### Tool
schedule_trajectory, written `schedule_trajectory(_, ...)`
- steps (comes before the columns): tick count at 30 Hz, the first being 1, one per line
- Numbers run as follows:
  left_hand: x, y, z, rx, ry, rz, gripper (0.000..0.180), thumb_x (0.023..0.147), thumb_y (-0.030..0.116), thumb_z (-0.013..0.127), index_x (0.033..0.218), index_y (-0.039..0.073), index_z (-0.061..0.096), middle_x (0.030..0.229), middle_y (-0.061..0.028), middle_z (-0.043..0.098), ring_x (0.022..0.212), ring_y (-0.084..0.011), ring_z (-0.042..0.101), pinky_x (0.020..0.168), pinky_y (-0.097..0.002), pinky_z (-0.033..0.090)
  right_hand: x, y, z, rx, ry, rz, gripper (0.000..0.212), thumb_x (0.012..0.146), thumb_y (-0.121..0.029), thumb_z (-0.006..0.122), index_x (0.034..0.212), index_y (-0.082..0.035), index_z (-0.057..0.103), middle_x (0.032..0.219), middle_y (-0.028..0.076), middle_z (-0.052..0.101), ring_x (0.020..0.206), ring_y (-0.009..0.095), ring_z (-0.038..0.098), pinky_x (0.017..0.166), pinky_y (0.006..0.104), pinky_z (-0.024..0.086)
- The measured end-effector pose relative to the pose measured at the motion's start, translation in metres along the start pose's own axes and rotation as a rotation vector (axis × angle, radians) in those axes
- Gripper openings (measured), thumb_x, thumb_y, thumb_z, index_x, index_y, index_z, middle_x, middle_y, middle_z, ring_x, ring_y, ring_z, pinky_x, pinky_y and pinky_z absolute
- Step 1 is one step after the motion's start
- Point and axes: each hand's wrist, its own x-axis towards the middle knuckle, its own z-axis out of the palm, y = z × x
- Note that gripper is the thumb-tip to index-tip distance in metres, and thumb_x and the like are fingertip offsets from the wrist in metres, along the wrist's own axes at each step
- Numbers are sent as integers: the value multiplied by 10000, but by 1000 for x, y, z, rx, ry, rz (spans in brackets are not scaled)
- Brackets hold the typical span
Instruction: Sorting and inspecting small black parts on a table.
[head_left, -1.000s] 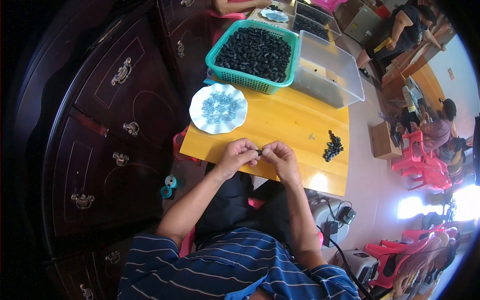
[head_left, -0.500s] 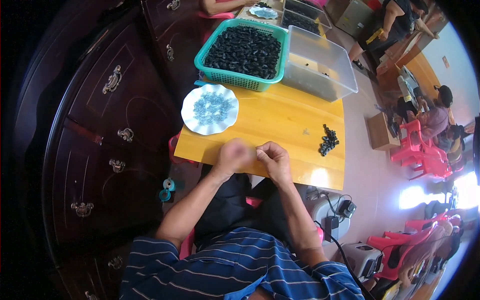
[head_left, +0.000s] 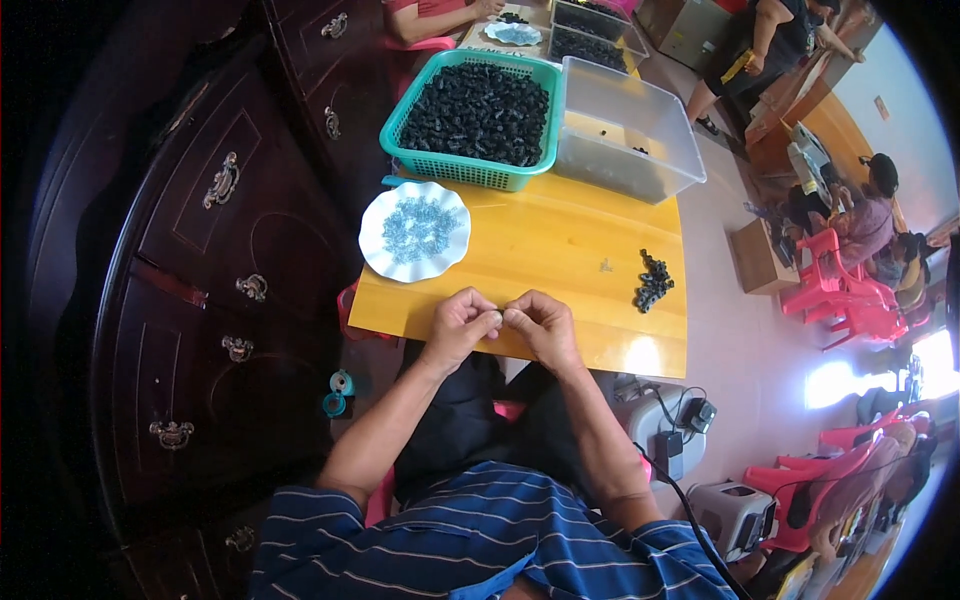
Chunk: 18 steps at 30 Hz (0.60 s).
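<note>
Yellow wooden desk [head_left: 560, 225] lies under left hand [head_left: 460, 323] and right hand [head_left: 544, 326]; their meeting fingertips [head_left: 489, 320] pinch, apparently, one tiny dark piece [head_left: 502, 312], mostly hidden; this close handling seems to want steadiness next.

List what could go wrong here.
Any small piece hidden between the left hand and right hand could drop off the yellow table. The scalloped white plate sits near the left edge; a bump might spill its clear pieces. Loose black pieces near the right edge could get swept off.

Dark lettering [head_left: 502, 51] on a tan board [head_left: 474, 39], upper edge, not clearly legible
</note>
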Motion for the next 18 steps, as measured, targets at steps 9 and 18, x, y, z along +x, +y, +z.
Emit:
schedule_trajectory(9, 0, -2, -4, 75, 10, 9, 99, 909, 7, 656, 906, 33, 561, 790, -20, 637, 675, -77, 619, 623, -224, 510, -1, 1, -2, 24, -52, 19, 69, 898, -65, 727, 909, -2, 702, 815, 15, 709, 781, 82, 625, 737, 251, 517)
schedule_trajectory(18, 3, 9, -7, 98, -112, 59, 73, 938, -2, 636, 985, 14, 582, 842, -26, 642, 722, -96, 640, 690, -229, 540, 8, -2, -15, 284, -168, 156, 80, 929, -88, 712, 941, -15, 681, 851, 20, 697, 769, 99, 636, 745, 253, 528)
